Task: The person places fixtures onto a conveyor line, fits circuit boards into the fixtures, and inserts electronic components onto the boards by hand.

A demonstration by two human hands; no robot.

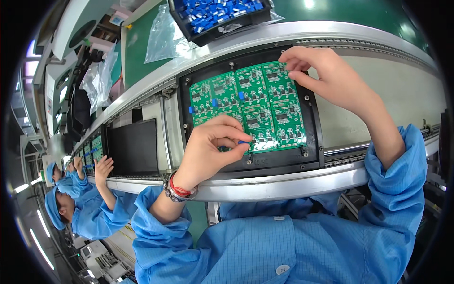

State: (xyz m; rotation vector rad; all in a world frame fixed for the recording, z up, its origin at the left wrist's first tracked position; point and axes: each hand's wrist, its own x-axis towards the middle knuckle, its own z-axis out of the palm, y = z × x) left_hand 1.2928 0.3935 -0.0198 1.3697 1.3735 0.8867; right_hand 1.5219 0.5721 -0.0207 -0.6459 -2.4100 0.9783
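Observation:
My left hand (213, 147) is closed in a pinch over the lower middle of a green circuit board panel (259, 103). Between its thumb and forefinger is a small blue component (243, 142), partly covered by the fingertips. The panel lies in a black carrier frame (312, 137) and bears several dark chips. Upright blue components stand on its left and middle parts, one of them a blue block (241, 95). At the panel's top right corner hovers my right hand (326, 75), thumb and forefinger apart, with nothing visible between them.
Beyond the conveyor rail (213, 49) stands a black bin (222, 29) heaped with blue components, beside a clear plastic bag (163, 38). To the left, a black carrier (135, 147) sits on the line, with a co-worker's hand (102, 169) near it. Metal rail (283, 185) runs in front of me.

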